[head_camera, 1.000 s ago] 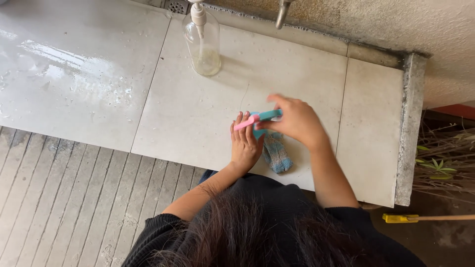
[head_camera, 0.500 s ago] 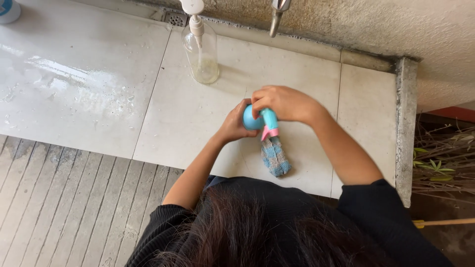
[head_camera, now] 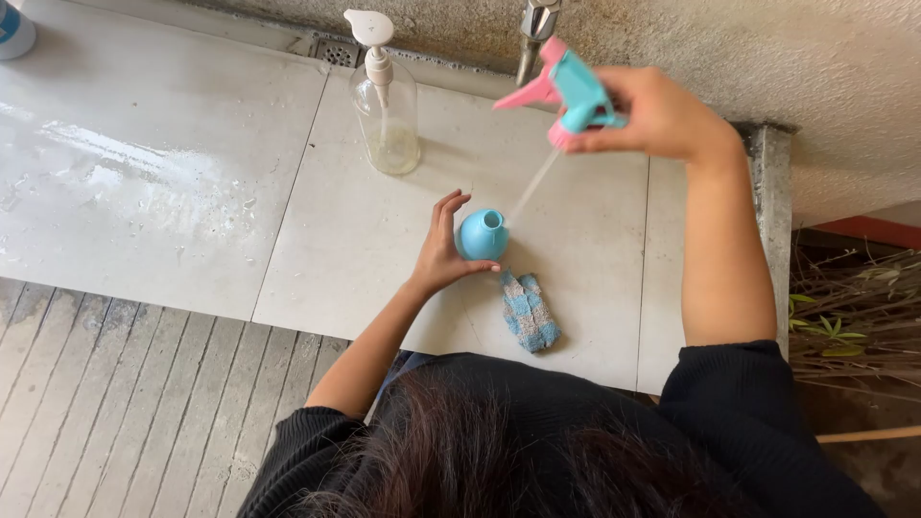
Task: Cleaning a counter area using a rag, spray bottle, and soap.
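My left hand [head_camera: 439, 251] grips a small blue bottle [head_camera: 482, 233] that stands upright on the pale tiled counter [head_camera: 317, 240], its round mouth uncovered. My right hand [head_camera: 654, 113] is raised up and to the right and holds the blue and pink trigger spray head [head_camera: 568, 84]. The head's thin clear dip tube [head_camera: 531, 186] slants down towards the bottle's mouth. A blue and grey checked cloth [head_camera: 529, 310] lies on the counter just below the bottle.
A clear pump dispenser bottle [head_camera: 386, 105] stands at the back of the counter near a metal tap [head_camera: 535, 31] and a drain grate [head_camera: 335, 53]. The counter's left part is wet. A rough wall runs behind; wooden decking [head_camera: 125, 393] lies below, dry plants at right.
Earlier both hands were together on the spray head atop the bottle. Now my right hand has lifted the spray head up and right, off the bottle, while my left still steadies the bottle.
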